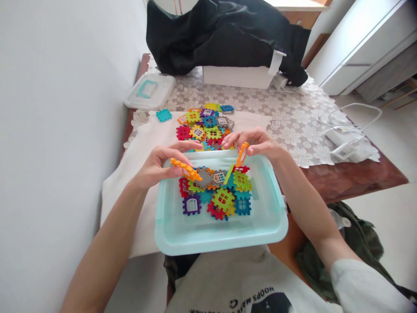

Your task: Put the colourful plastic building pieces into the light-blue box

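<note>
Head view: hands, left [159, 164] and right [257, 145], each pinching an orange tile [186, 169] over the bin's far rim [260, 157].

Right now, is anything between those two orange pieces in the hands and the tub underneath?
Nothing visible. The left hand holds one orange piece, the right hand another orange piece, both directly above the loose tiles in the tub.

Orange tiles [185, 168]; pale mint bin [182, 243]
</note>
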Tool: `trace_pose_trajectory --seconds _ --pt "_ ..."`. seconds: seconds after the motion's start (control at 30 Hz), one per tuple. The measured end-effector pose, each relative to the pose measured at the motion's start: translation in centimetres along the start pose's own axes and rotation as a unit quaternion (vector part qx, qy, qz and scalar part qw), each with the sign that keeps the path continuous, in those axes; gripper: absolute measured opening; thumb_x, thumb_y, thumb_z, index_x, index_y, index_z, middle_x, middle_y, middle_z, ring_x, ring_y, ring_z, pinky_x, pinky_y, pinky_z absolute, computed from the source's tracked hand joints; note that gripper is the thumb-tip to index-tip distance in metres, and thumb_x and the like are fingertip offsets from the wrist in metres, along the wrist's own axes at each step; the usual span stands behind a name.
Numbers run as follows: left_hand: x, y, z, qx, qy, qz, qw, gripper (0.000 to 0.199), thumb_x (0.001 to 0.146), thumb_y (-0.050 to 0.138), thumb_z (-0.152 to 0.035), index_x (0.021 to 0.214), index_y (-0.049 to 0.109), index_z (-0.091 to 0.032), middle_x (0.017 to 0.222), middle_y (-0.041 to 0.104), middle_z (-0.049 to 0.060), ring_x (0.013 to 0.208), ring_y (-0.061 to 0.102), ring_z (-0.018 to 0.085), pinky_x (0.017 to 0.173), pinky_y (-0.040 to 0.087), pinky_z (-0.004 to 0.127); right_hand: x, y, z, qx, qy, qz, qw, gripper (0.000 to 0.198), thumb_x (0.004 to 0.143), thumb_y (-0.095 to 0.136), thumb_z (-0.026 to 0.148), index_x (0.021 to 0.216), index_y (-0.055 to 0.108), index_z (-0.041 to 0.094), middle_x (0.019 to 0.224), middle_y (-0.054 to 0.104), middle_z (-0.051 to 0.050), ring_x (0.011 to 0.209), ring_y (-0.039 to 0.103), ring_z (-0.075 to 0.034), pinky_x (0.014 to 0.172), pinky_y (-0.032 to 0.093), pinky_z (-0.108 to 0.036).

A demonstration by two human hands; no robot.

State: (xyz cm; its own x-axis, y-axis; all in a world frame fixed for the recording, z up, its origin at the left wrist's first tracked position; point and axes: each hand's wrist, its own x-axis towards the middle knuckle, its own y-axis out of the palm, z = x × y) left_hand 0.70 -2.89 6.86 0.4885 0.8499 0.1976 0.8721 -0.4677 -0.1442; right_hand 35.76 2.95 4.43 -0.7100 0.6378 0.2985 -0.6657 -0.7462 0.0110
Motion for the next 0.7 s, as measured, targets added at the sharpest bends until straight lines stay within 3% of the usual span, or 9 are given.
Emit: trace_pose_trajectory --seconds 0.1,0.2,0.27,0.37,0.43,0.5,0.6,0.7 --pt "0.1 0.1 0.3 -0.002 0.008 0.016 1.0 0.044 0.079 0.093 -0.069 0.096 0.094 -0.028 0.143 0.081 0.015 0.142 0.07 0.047 0.127 0.052 0.062 0.1 -0.2 -0.5 -0.003 0.003 0.014 1.0 0.047 0.084 0.092 0.07 0.107 0.09 0.028 0.136 0.082 -0.008 0.132 0.074 -0.033 0.115 0.06 -0.047" --pt "0.2 0.2 1.4 -0.021 0.012 -0.098 0.995 0.049 0.093 0.079 -0.072 0.103 0.093 -0.027 0.139 0.083 0.014 0.138 0.073 0.041 0.124 0.055 0.057 0.3 -0.4 -1.6 -0.036 -0.015 -0.101 0.994 0.05 0.093 0.079 0.079 0.102 0.088 0.03 0.12 0.083 -0.006 0.117 0.078 -0.027 0.107 0.063 -0.042" --pt "0.5 0.1 2.7 0.043 0.01 -0.181 0.983 0.049 0.101 0.072 -0.07 0.111 0.09 -0.026 0.137 0.083 0.012 0.138 0.073 0.036 0.127 0.053 0.055 0.5 -0.8 -2.4 -0.11 -0.01 -0.198 0.974 0.053 0.098 0.071 0.081 0.104 0.086 0.03 0.114 0.082 -0.005 0.112 0.077 -0.025 0.106 0.063 -0.041" --pt "0.9 -0.7 5.2 0.228 -0.014 -0.227 0.947 0.064 0.099 0.075 -0.073 0.137 0.08 -0.021 0.156 0.073 0.012 0.154 0.061 0.038 0.138 0.039 0.057 0.6 -1.8 -4.1 -0.298 0.045 -0.272 0.914 0.061 0.098 0.072 0.079 0.134 0.08 0.03 0.146 0.075 -0.01 0.139 0.069 -0.032 0.123 0.055 -0.052" --pt "1.0 -1.3 6.8 0.316 -0.059 -0.212 0.923 0.086 0.093 0.078 -0.077 0.152 0.069 -0.016 0.173 0.058 0.018 0.166 0.046 0.045 0.142 0.03 0.062 0.5 -2.4 -5.3 -0.409 0.104 -0.272 0.865 0.078 0.094 0.079 0.075 0.156 0.068 0.029 0.173 0.055 -0.014 0.162 0.05 -0.041 0.134 0.042 -0.064" --pt "1.0 -1.7 7.6 0.371 -0.097 -0.163 0.909 0.085 0.097 0.074 -0.072 0.159 0.063 -0.015 0.179 0.05 0.02 0.17 0.04 0.045 0.143 0.027 0.062 0.3 -2.7 -6.4 -0.467 0.156 -0.238 0.837 0.088 0.093 0.082 0.067 0.167 0.058 0.027 0.182 0.044 -0.017 0.169 0.039 -0.045 0.138 0.033 -0.071" --pt "0.9 -1.8 7.2 0.42 -0.113 -0.094 0.896 0.057 0.108 0.057 -0.052 0.154 0.069 -0.02 0.169 0.064 0.016 0.16 0.057 0.037 0.138 0.039 0.055 0.3 -2.7 -7.3 -0.497 0.161 -0.173 0.835 0.077 0.097 0.08 0.055 0.164 0.06 0.024 0.172 0.057 -0.017 0.162 0.05 -0.044 0.136 0.038 -0.069" --pt "0.9 -1.4 6.0 0.456 -0.129 -0.127 0.871 0.05 0.104 0.063 -0.054 0.139 0.077 -0.021 0.146 0.08 0.016 0.139 0.073 0.04 0.124 0.052 0.055 0.4 -2.5 -7.3 -0.511 0.133 -0.175 0.831 0.054 0.098 0.077 0.047 0.147 0.072 0.025 0.152 0.072 -0.014 0.142 0.068 -0.04 0.125 0.052 -0.06"
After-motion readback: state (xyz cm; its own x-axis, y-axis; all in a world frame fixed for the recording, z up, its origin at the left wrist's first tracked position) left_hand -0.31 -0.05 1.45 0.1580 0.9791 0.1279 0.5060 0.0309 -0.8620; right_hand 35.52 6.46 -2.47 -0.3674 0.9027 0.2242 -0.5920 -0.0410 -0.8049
